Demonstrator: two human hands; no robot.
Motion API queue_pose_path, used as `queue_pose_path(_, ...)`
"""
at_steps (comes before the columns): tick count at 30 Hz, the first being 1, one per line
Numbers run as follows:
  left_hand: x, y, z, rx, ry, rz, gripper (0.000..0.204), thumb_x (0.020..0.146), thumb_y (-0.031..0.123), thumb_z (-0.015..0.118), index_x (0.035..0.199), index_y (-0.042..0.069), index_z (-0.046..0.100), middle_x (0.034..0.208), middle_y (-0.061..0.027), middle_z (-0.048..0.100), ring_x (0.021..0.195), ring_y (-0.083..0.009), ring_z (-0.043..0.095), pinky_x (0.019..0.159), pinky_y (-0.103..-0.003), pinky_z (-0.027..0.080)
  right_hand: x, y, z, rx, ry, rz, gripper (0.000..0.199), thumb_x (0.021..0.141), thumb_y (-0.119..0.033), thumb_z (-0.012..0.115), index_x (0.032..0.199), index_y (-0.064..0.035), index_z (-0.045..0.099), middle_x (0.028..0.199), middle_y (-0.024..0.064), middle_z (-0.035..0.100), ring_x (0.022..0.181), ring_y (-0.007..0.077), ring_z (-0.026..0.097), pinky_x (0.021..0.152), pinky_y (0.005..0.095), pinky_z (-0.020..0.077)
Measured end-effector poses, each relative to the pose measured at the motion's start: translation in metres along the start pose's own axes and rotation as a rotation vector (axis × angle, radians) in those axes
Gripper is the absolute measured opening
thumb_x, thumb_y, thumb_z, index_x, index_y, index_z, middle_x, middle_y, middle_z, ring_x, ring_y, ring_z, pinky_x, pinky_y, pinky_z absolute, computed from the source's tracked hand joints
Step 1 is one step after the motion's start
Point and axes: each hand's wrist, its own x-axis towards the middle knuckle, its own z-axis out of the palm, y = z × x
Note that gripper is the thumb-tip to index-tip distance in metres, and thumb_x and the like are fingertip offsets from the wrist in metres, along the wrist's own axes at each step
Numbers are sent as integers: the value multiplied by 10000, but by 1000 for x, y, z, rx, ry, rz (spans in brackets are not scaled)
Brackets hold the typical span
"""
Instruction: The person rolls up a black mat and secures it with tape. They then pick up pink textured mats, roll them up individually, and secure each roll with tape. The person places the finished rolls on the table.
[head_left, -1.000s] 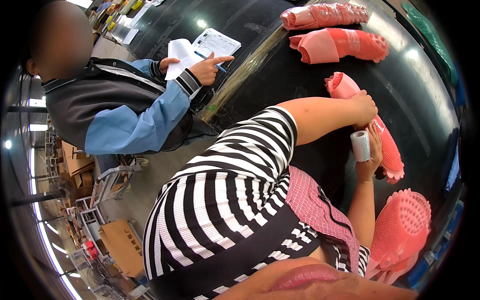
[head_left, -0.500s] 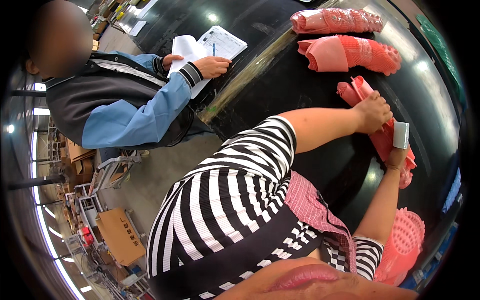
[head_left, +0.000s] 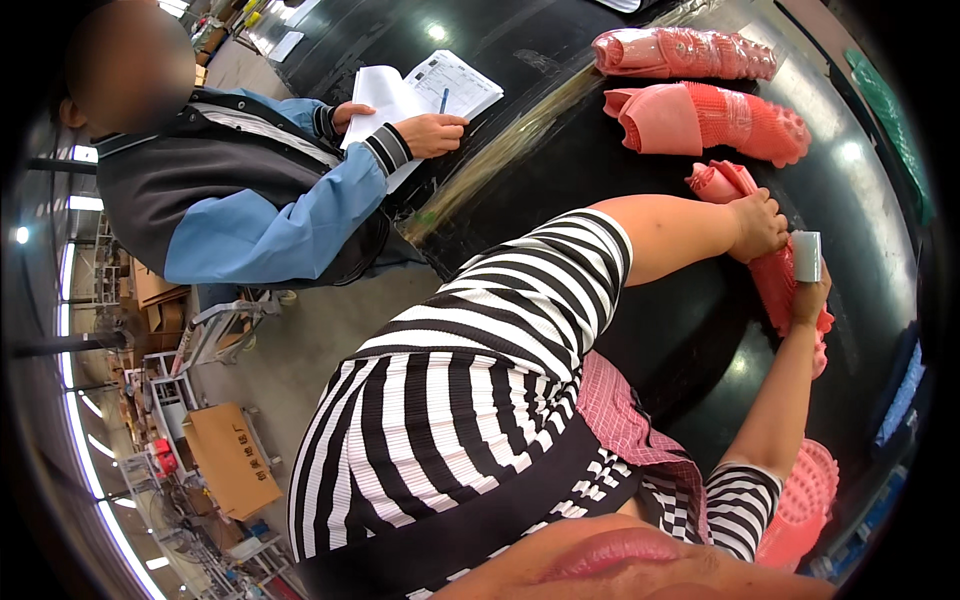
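A pink rubbery mat with a nubbly surface, rolled into a long bundle (head_left: 772, 290), lies on the dark tabletop at the right. My left hand (head_left: 762, 225) is closed around its upper part, knuckles up. Lower along the same bundle, my right hand (head_left: 812, 298) grips a roll of whitish clear tape (head_left: 807, 257) against it; the fingers are mostly hidden behind the tape. Farther up the table lie two more rolled pink mats, one in shiny clear wrap (head_left: 690, 53) and one with a clear band around it (head_left: 740, 120).
Flat pink nubbed mats (head_left: 810, 490) sit beside my right arm. Across the table corner, a co-worker (head_left: 250, 230) in a blue-sleeved jacket holds papers (head_left: 450, 85) with a blue pen on them. Tape streaks cross the black table (head_left: 560, 170). A cardboard box (head_left: 230, 460) stands at lower left.
My right hand and the tape roll have moved slightly up the bundle, nearer my left hand. The left hand keeps its grip. The whole view has shifted a little.
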Motion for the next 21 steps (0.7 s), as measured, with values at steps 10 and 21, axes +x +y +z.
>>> queue_pose_path(10, -90, 88, -108, -596, -855, -131, 516, 702, 424, 845, 1108, 119, 756, 1209, -159, 698, 1173, -370, 642, 926, -474, 518, -237, -147, 94, -79, -98, 27, 326, 888, -67, 716, 1194, 45, 719, 1209, 155, 731, 1121, 241, 686, 1006, 368, 520)
queue_pose_path(21, -60, 34, -50, -779, -917, -320, 703, 678, 441, 951, 1218, 55, 719, 1188, -142, 727, 1116, -291, 685, 915, -407, 542, -251, -146, 126, -469, -30, -416, 357, 801, -86, 763, 1146, 0, 732, 1294, 181, 704, 1293, 358, 610, 1138, 459, 406)
